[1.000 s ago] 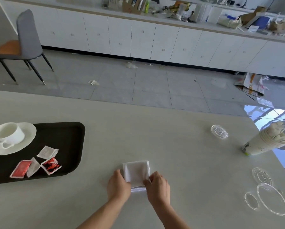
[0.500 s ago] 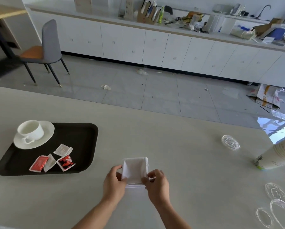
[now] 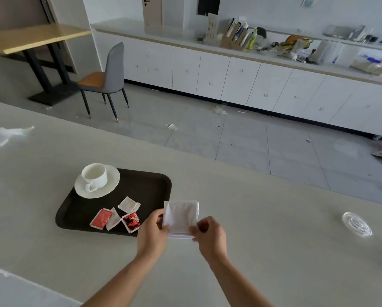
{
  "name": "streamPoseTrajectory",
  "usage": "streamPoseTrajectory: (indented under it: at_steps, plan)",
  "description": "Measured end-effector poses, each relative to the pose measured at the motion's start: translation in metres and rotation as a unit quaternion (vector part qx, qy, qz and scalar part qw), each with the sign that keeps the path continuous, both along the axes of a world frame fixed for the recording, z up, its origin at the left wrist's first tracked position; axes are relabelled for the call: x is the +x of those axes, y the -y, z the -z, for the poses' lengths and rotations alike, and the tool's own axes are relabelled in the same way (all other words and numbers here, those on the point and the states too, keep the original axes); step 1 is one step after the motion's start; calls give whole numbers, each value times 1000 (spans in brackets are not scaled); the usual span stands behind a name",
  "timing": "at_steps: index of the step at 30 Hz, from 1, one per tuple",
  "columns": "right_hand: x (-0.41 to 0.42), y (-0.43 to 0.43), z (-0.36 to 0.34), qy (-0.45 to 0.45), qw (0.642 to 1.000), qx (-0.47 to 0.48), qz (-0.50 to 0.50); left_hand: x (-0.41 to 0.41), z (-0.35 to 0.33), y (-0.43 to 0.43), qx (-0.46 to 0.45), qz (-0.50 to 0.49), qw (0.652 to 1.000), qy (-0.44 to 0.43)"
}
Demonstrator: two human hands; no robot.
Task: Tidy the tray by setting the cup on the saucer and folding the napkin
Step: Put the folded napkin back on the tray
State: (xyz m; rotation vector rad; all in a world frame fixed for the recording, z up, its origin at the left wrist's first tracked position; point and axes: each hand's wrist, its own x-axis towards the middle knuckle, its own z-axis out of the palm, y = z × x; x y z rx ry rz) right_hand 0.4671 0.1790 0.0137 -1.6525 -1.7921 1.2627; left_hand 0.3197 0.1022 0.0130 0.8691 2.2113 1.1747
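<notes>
A folded white napkin [image 3: 181,216] is held just right of the dark tray [image 3: 148,187], near its front right corner. My left hand [image 3: 152,232] pinches the napkin's near left corner and my right hand [image 3: 211,234] pinches its near right corner. The napkin's near edge is lifted off the table. On the tray's far left a white cup [image 3: 95,175] stands upright on a white saucer [image 3: 110,187], handle toward me.
Several sauce packets, red ones [image 3: 101,220] and white ones [image 3: 129,204], lie on the tray's front part. A clear plastic lid [image 3: 357,223] lies on the table at the right. White plastic wrap [image 3: 1,136] lies at the far left. The table's far edge drops to a tiled floor.
The view has swung left, so the tray now sits nearer the centre. Both hands have carried the folded napkin toward the tray and lifted its near edge.
</notes>
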Motion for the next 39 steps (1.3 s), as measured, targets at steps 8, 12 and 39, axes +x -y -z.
streamPoseTrajectory:
  at_steps: [8,12,39]
  plan:
    - [-86,4,-9,15,999,8,34,-93,3,-6,-9,41,999,-25]
    - [-125,1,-11,33,998,15,49,-138,6,-17,-20,78,996,-39]
    - [-199,-53,38,224,972,66,-24,-195,42,-71,-91,142,976,-139]
